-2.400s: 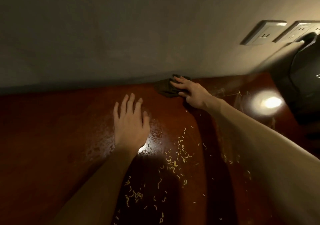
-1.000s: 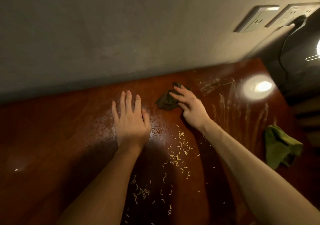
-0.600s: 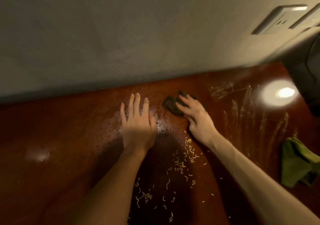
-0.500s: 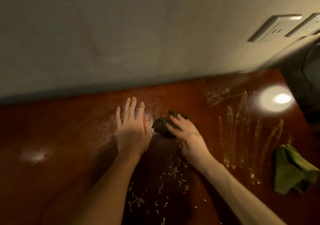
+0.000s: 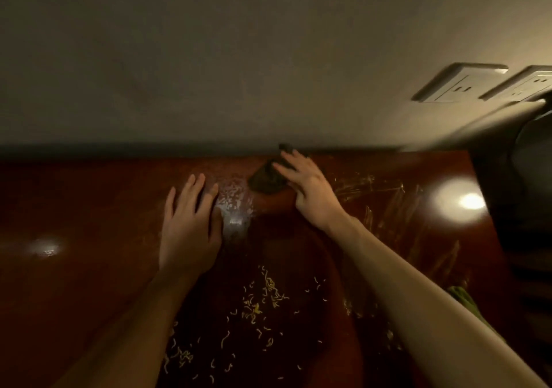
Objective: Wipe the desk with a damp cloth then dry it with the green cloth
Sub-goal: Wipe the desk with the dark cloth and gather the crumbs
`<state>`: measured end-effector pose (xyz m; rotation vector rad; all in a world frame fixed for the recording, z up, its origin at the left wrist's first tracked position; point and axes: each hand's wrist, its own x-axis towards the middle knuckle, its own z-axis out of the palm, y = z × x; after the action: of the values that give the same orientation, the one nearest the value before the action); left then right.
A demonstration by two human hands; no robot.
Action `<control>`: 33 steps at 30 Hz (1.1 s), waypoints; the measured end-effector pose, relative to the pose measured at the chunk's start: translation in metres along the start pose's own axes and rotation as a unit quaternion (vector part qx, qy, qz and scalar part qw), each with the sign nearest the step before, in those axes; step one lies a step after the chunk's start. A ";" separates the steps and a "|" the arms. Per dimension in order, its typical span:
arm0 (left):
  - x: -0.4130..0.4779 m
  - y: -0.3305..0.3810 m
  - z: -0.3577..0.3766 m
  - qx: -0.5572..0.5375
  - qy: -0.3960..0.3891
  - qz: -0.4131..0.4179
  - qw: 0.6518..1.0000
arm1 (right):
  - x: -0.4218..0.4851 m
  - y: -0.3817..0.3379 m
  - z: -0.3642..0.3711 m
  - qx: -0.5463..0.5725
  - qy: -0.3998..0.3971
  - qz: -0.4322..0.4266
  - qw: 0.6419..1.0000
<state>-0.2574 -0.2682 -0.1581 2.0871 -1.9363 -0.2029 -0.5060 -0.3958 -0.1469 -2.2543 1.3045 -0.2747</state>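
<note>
A dark damp cloth (image 5: 265,180) lies bunched on the reddish-brown desk (image 5: 89,208), close to the wall. My right hand (image 5: 310,190) presses on it with straight fingers; the fingertips cover its far right part. My left hand (image 5: 189,226) rests flat on the desk, fingers spread, to the left of the cloth and apart from it. A wet sheen (image 5: 234,205) shows between the two hands. Only a corner of the green cloth (image 5: 461,296) peeks out behind my right forearm at the right.
Several small yellow crumbs (image 5: 263,301) are scattered on the desk near me. Streaky wipe marks (image 5: 385,196) and a bright lamp reflection (image 5: 469,201) lie at the right. A dark object (image 5: 525,178) stands at the desk's right end. Two wall sockets (image 5: 460,87) sit above it.
My right hand has pushed the dark cloth away from me, from beside my left hand up to the wall. My left hand has stayed flat. The green cloth is now mostly hidden.
</note>
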 end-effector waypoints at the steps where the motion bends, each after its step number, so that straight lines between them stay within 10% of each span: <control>1: 0.000 0.000 0.000 0.004 0.001 0.002 1.000 | 0.005 0.008 -0.004 0.002 0.019 0.022 1.000; 33: 0.045 0.141 0.057 -0.025 -0.008 0.068 0.997 | -0.092 0.016 0.000 -0.026 0.148 0.206 0.967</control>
<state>-0.4044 -0.3271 -0.1659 1.9199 -2.0507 -0.2368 -0.5653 -0.3243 -0.1485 -1.9696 1.9172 -0.4398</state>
